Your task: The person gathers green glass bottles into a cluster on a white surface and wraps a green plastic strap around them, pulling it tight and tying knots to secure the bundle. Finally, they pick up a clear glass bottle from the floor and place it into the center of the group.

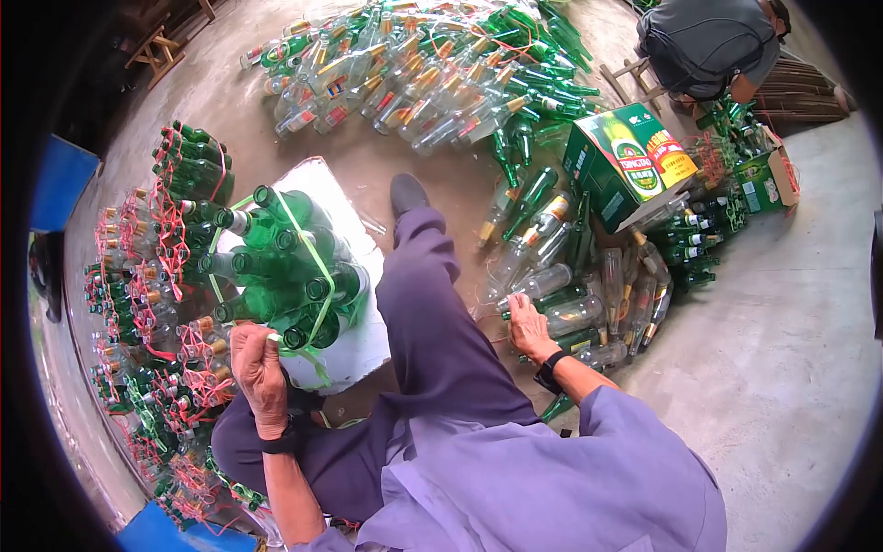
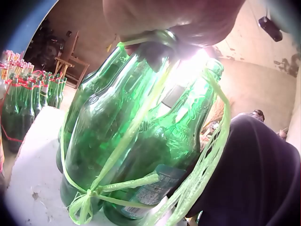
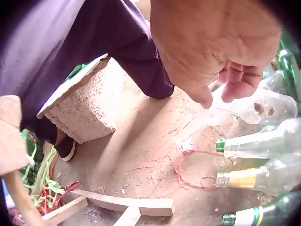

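Note:
A bundle of green glass bottles [image 1: 262, 225], tied with light green plastic string [image 2: 218, 155], stands on a white foam block [image 1: 354, 354]. My left hand [image 1: 259, 373] is at the bundle's near side, its curled fingers holding the string by the bottle necks. In the left wrist view, a looped knot [image 2: 91, 193] shows low on the bundle. Off to the right, my right hand [image 1: 529, 328] reaches down to the loose bottles, thumb and fingers at the neck of a clear glass bottle [image 3: 275, 106]. Part of that neck is hidden by the hand.
Tied bottle bundles [image 1: 138, 304] crowd the left side. Many loose bottles [image 1: 395, 74] lie ahead. A green beer carton [image 1: 598, 166] stands among bottles at right. Another person [image 1: 713, 46] sits beyond it. Wooden stool legs [image 3: 136, 205] and a red string [image 3: 188, 181] are on the floor.

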The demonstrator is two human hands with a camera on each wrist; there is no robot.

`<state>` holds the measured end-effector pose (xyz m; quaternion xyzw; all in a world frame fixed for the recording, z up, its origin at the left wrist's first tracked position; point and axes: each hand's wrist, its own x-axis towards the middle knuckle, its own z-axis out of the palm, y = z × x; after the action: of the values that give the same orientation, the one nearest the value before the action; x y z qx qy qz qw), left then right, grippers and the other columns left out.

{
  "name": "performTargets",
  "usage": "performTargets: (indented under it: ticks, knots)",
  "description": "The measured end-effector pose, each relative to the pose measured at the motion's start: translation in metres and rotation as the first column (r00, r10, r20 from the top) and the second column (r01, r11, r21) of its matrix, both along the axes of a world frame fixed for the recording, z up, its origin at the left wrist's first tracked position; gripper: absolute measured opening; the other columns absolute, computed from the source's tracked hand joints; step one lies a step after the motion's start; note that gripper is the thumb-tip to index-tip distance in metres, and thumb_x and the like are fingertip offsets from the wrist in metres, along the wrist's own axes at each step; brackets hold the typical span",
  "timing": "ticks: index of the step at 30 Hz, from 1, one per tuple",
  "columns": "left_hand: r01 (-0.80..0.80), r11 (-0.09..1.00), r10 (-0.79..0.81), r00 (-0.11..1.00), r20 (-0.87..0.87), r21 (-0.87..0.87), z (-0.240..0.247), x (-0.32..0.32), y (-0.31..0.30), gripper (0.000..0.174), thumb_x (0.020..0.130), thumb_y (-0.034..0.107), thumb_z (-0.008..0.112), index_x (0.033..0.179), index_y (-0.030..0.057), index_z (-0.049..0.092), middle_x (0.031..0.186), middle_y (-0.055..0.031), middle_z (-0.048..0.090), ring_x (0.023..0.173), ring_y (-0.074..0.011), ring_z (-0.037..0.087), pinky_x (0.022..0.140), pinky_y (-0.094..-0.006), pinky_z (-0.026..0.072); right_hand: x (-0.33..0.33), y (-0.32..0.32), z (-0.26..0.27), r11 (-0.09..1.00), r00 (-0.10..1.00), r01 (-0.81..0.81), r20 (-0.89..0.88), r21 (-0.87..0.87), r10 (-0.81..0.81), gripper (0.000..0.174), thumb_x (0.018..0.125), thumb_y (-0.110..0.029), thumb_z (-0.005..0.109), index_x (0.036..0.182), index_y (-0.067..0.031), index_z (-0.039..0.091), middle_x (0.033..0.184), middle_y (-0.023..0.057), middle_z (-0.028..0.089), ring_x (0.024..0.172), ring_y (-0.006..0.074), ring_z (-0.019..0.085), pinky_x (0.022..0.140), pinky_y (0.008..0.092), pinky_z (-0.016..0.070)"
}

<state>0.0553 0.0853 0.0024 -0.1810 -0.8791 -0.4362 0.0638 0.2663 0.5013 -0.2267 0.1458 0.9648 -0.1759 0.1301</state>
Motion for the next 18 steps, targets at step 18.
performTargets:
  ticks: [18]
  knots:
    - [-0.049,0.998,0.047,0.998,-0.048,-0.027,0.006,0.000,0.007,0.007,0.091,0.003,0.064,0.087,-0.0030,0.061,0.086,-0.0084,0.055,0.083,-0.0223,0.052,0.075,-0.0315,0.0414,-0.013,0.025,-0.030,0.945,0.961,-0.258,0.154,0.201,0.230,0.016,0.086,-0.009,0.057,0.101,-0.0029,0.056,0.109,0.0191,0.052,0.090,0.0359,0.063,0.070,0.0495,0.0543]
